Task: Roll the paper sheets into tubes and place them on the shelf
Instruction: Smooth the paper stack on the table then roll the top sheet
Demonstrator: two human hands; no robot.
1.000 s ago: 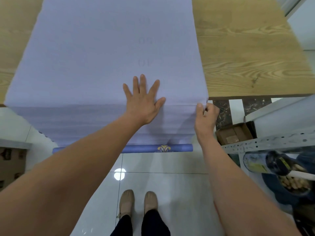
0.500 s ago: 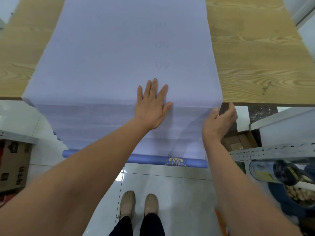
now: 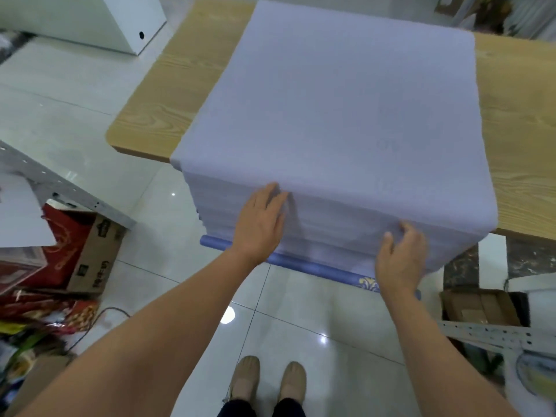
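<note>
Very little lettering can be made out. On the pale paper sheets [image 3: 346, 100] spread over the tabletop [image 3: 520, 139], a few faint grey marks show through right of centre, stacked in short rows; the clearest pair looks like two round characters, perhaps "00", but it is too weak and blurred to read with any certainty. On the floor to the left, the brown cardboard box [image 3: 93, 266] carries a row of dark printed characters along its side and a small dark logo on its upper flap; both are too small and soft to read. The red bag [image 3: 64, 239] beside it bears gold markings that cannot be read.
</note>
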